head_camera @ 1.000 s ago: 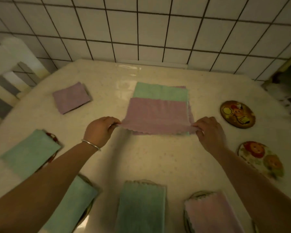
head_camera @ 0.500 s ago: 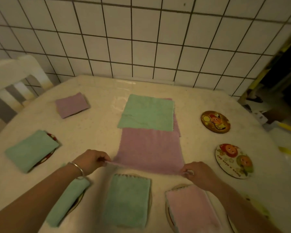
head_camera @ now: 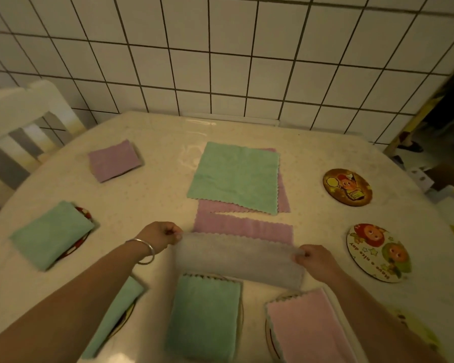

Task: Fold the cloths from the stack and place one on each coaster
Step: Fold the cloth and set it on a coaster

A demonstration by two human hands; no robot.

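Note:
My left hand and my right hand each pinch a near corner of a purple cloth. Its near edge is lifted and turned over toward the far side, blurred with motion. Behind it lies the stack, a green cloth on top of a purple one. Two bare round coasters with cartoon prints lie at the right, the far coaster and the near coaster. Folded cloths cover coasters at the left and along the near edge.
Folded cloths lie on the table: purple far left, green left, green under my left forearm, green near centre, pink near right. A white chair stands at the left. The tiled wall is behind.
Both hands pulled the purple cloth off the stack toward me, laid it flat, then lifted its near edge and began turning it over toward the far side.

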